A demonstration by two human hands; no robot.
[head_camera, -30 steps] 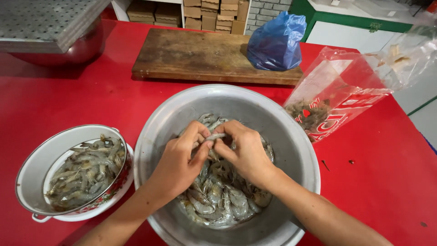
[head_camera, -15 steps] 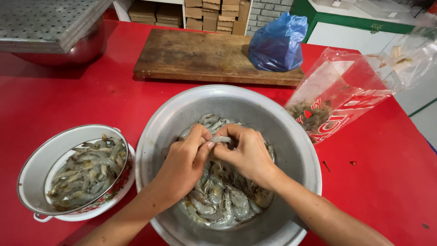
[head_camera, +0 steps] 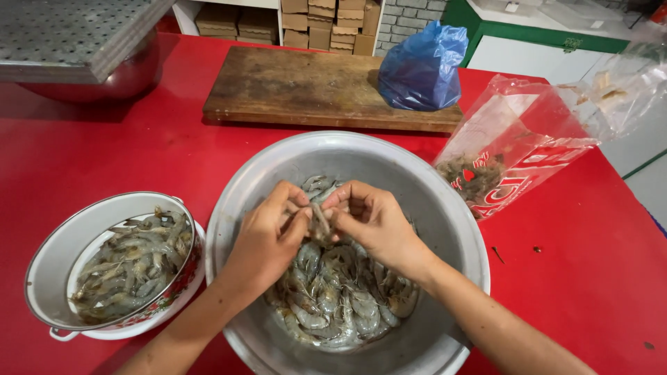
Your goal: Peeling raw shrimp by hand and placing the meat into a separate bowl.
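A large metal basin point(head_camera: 431, 187) stands on the red table and holds a heap of raw grey shrimp point(head_camera: 340, 298). Over the heap, my left hand point(head_camera: 267, 239) and my right hand point(head_camera: 379, 226) meet, fingertips pinched together on a single shrimp point(head_camera: 319, 221) held between them. To the left sits a white enamel bowl point(head_camera: 52, 257) with a flowered rim, holding several more shrimp point(head_camera: 128, 264).
A wooden cutting board point(head_camera: 306, 87) lies at the back with a blue plastic bag point(head_camera: 424, 69) on its right end. A clear-and-red plastic bag point(head_camera: 514, 156) with shrimp scraps lies right of the basin. A metal bowl under a perforated tray point(head_camera: 76, 42) is back left.
Both hands stayed over the basin, shifting slightly while working the shrimp between the fingertips. The camera view moved a little; nothing else changed place.
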